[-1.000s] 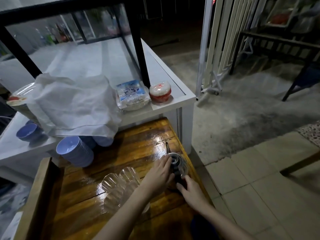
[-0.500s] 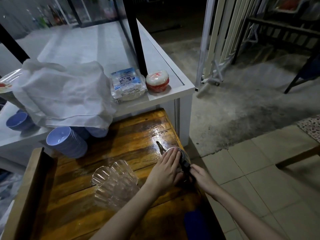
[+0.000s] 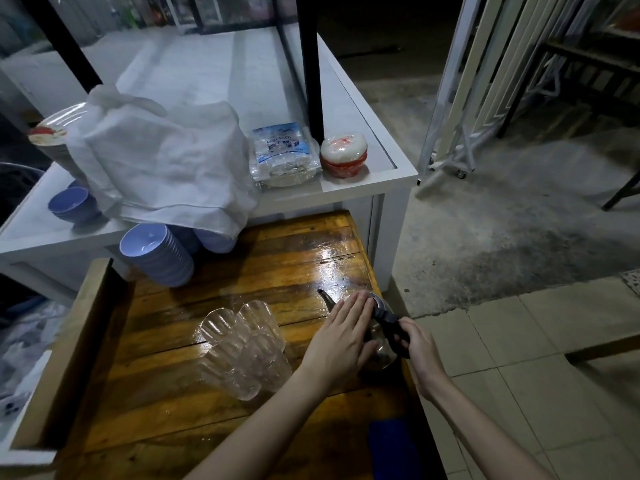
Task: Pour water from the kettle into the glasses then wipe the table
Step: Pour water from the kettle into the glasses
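Right hand (image 3: 420, 348) has closed on the kettle (image 3: 381, 355) since the earlier frames, its fingers now curled round the black handle (image 3: 393, 323). Blue cloth (image 3: 389, 445) lies at the near edge of the wooden tabletop (image 3: 214, 292). Left hand (image 3: 341, 336) rests flat on the kettle lid, fingers straight, grasping nothing. Kettle stands at the right edge of the wooden tabletop, spout pointing away and left. Clear ribbed glasses (image 3: 242, 344) are clustered just left of the left hand, touching one another. Wood surface glossy and wet-looking. Farther back: stacked blue bowls (image 3: 156, 258) — then a white tabletop (image 3: 363, 183) carrying a white cloth (image 3: 166, 164), a sealed packet (image 3: 282, 154) and a red-and-white tub (image 3: 343, 154)
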The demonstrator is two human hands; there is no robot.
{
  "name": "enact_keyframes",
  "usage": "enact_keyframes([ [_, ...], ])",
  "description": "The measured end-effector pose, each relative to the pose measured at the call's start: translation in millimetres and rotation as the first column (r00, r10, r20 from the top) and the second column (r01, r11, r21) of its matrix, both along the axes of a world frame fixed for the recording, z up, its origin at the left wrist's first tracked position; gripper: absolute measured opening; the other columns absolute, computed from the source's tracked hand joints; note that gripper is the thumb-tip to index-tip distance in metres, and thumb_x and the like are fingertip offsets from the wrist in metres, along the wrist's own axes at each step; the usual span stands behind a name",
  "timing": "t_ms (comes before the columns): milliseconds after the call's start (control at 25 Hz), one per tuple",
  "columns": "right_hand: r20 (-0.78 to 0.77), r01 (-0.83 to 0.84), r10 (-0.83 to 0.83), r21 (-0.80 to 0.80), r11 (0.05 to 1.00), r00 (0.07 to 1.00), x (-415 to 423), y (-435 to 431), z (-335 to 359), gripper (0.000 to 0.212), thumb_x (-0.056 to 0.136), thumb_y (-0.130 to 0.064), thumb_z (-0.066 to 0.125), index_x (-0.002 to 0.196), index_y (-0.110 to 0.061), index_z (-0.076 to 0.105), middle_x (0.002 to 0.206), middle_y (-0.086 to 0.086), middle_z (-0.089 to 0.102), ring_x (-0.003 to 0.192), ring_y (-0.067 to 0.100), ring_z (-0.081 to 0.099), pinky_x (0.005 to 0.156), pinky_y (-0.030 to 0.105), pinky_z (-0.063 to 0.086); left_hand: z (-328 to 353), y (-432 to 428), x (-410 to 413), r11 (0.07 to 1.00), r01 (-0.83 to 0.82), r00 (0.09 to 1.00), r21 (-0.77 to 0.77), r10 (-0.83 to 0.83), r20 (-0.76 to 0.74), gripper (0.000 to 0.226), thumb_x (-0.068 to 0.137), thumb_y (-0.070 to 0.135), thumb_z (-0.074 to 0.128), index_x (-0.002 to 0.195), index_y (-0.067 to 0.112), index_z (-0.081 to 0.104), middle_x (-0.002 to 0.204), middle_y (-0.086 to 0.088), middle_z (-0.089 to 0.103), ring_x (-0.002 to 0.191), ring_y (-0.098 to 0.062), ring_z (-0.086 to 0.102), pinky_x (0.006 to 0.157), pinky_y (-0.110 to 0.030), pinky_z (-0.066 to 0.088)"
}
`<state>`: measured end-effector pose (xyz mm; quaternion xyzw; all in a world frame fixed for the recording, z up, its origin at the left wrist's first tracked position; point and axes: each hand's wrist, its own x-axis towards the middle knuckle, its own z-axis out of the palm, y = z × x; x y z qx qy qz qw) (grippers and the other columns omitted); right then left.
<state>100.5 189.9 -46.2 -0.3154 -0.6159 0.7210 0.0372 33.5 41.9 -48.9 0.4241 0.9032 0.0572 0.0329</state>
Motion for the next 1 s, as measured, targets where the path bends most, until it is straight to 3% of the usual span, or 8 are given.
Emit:
enact_keyframes([
  [80,-0.02,0.012,-0.012,0.002,1.0,1.0,1.9,-1.3,9.2,0.033,0.1,-0.008,0.037,0.08,-0.013,0.063,0.082,0.004,0.063,0.079,0.014,0.057,0.058,0.01,0.048,5.6,-3.9,3.6,0.999,-0.004,1.0,0.051,0.005,-0.007,0.066,0.102,0.05,0.021,0.152,0.015,-0.001,0.158,-0.003,-0.007,0.147,-0.018,-0.012,0.118,-0.041,-0.007],
  [280,-0.052,-0.073,0.077,0.088,0.993,0.996,6.2,-10.9,43.6,0.035,0.1,-0.013,0.04,0.077,-0.019,0.065,0.081,0.003,0.064,0.08,0.016,0.057,0.07,0.03,0.045,25.9,-23.1,18.0,0.984,-0.046,0.999,0.173,0.05,-0.016,0.066,0.101,0.051,0.022,0.152,0.016,-0.002,0.16,-0.003,-0.006,0.147,-0.013,-0.014,0.12,-0.035,-0.006],
  [520,-0.042,-0.239,0.256,0.233,0.942,0.966,3.2,-16.9,65.5,0.032,0.1,-0.017,0.04,0.081,-0.009,0.065,0.078,0.006,0.06,0.078,0.02,0.056,0.067,0.031,0.045,45.2,-46.9,37.4,0.941,-0.117,0.989,0.317,0.138,-0.044,0.064,0.101,0.046,0.027,0.152,0.014,0.007,0.159,-0.005,0.003,0.148,-0.014,-0.004,0.118,-0.035,-0.006],
  [840,0.011,-0.37,0.389,0.336,0.866,0.921,6.1,-28.7,74.3,0.033,0.099,-0.014,0.042,0.087,0.003,0.067,0.079,0.009,0.066,0.074,0.015,0.062,0.062,0.025,0.049,42.1,-62.8,61.5,0.889,-0.229,0.973,0.395,0.212,0.088,0.067,0.1,0.048,0.028,0.153,0.014,0.005,0.161,-0.003,-0.002,0.148,-0.01,-0.008,0.12,-0.029,-0.006],
  [1000,0.042,-0.399,0.418,0.398,0.826,0.908,3.7,-29.2,75.2,0.032,0.098,-0.015,0.043,0.084,0.005,0.065,0.083,0.022,0.062,0.077,0.023,0.058,0.065,0.033,0.046,39.0,-64.6,67.2,0.871,-0.256,0.967,0.42,0.231,0.11,0.068,0.099,0.048,0.028,0.153,0.012,0.005,0.161,-0.003,-0.001,0.148,-0.011,-0.008,0.119,-0.028,-0.007],
])
